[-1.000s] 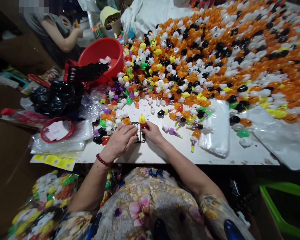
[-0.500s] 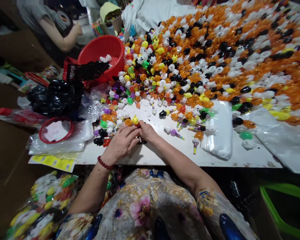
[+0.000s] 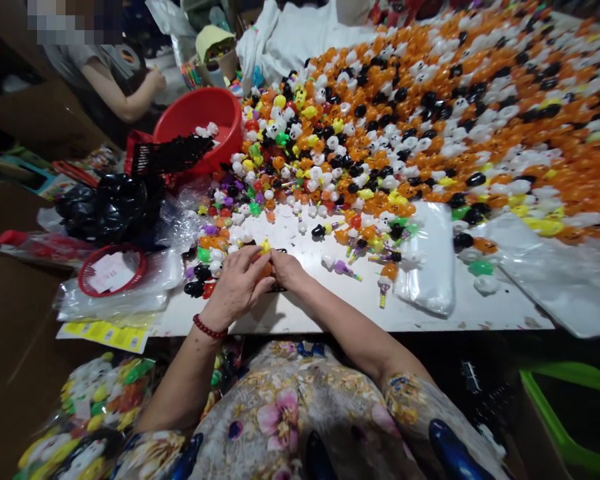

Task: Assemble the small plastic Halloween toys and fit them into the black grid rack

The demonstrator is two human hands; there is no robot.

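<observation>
My left hand (image 3: 241,280), with a red bead bracelet (image 3: 209,328) at the wrist, is closed with its fingers bent over small pieces. My right hand (image 3: 287,272) meets it, thumb and fingers pressed together. A bit of an orange piece (image 3: 266,271) shows between the hands, and a yellow figure (image 3: 265,245) peeks out above the left fingertips. A black openwork plastic piece (image 3: 279,289) shows below and above my right fingers; its middle is hidden. Small toy figures, among them a black one (image 3: 195,289) and a green one (image 3: 203,255), lie beside my left hand.
A large pile of orange, white and black figures (image 3: 430,127) covers the table's back and right. Clear plastic bags (image 3: 425,267) lie to the right. At left are a red tub (image 3: 230,123), a black bag (image 3: 115,207) and a red basket (image 3: 141,270). Another person's arm (image 3: 115,93) shows behind.
The view has shifted slightly. Both hands stay together at nearly the same place; the right fingers have moved a little, and more of the black piece shows above and below them.
</observation>
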